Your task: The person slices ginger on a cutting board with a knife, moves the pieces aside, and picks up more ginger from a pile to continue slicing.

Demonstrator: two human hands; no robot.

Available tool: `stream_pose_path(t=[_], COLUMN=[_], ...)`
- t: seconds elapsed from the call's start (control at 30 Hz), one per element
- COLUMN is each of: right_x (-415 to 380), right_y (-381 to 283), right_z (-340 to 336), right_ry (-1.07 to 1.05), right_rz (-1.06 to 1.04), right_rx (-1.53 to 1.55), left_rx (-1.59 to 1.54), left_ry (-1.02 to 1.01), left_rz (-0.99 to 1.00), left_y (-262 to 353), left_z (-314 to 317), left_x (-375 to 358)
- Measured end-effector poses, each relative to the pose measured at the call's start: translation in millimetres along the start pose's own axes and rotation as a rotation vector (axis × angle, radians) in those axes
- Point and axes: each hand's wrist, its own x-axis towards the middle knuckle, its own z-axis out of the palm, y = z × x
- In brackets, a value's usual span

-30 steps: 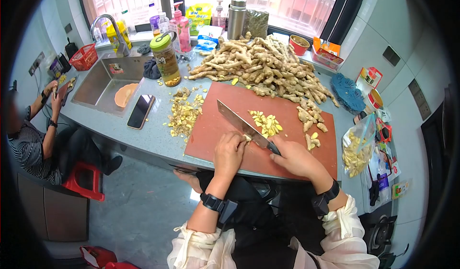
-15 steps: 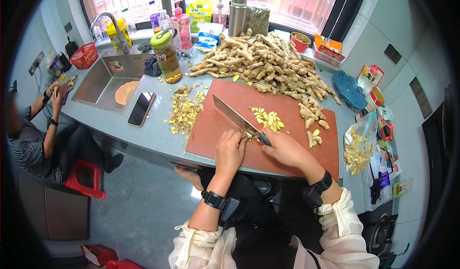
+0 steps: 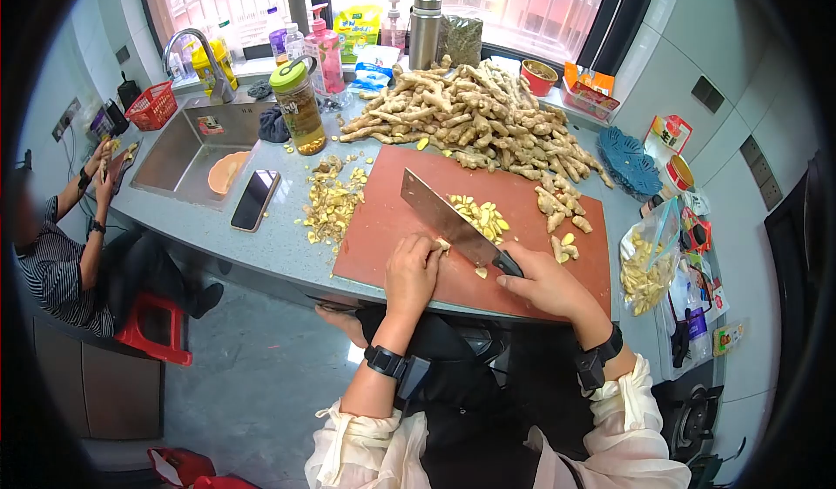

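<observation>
My right hand grips the black handle of a cleaver, its broad blade tilted over the reddish-brown cutting board. Close to the blade, the curled fingers of my left hand press a small piece of ginger against the board; my fingers partly cover it. A cut slice lies between my hands. Behind the blade sits a small heap of yellow ginger slices. Knobs of ginger rest on the board's right side.
A large pile of ginger fills the back of the counter. Peel scraps, a phone and a lidded jar are left of the board. A bag of ginger lies right. Another person sits beyond the sink.
The cleaver and my right hand have moved right, away from my left fingers, and the blade has turned to show more of its side. A slice now shows on the board between my hands.
</observation>
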Motion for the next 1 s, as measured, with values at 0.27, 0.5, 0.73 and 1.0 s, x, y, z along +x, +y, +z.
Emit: stream_pose_path(t=[0.27, 0.5, 0.73, 1.0], right_x=[7, 10, 24, 40], right_y=[11, -2, -16, -1], right_z=[7, 11, 20, 28], right_ry=[0.017, -0.015, -0.011, -0.002], right_rz=[-0.097, -0.018, 0.003, -0.022], right_rx=[-0.089, -0.302, -0.360, -0.330], left_rx=[-0.017, -0.014, -0.012, -0.004], left_ry=[0.011, 0.015, -0.016, -0.011], left_rz=[-0.002, 0.011, -0.007, 0.008], left_y=[1, 1, -1, 0], left_z=[1, 1, 1, 1], left_x=[0, 1, 0, 0])
